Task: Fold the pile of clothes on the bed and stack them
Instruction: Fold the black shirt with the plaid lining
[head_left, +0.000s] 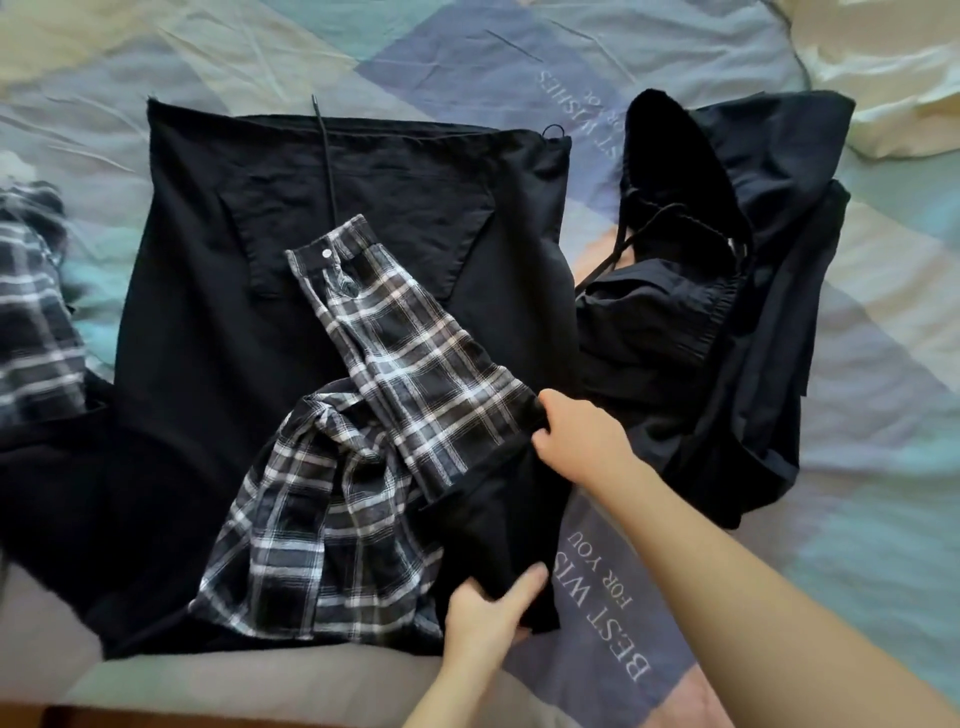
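A large black garment (218, 322) lies spread flat on the bed, with a drawstring at its top edge. A black-and-white plaid shirt (332, 514) lies crumpled on its lower middle, one sleeve (410, 358) stretched up and left. My right hand (582, 441) grips the black garment's right edge beside the plaid sleeve. My left hand (488, 613) pinches the same black fabric lower down, near its bottom corner. A heap of dark unfolded clothes (727, 291) sits to the right.
A patchwork bedsheet (883, 364) with printed words covers the bed. More plaid fabric (31, 312) lies at the left edge. A pale pillow (893, 78) sits at the top right. The bed's near edge runs along the bottom left.
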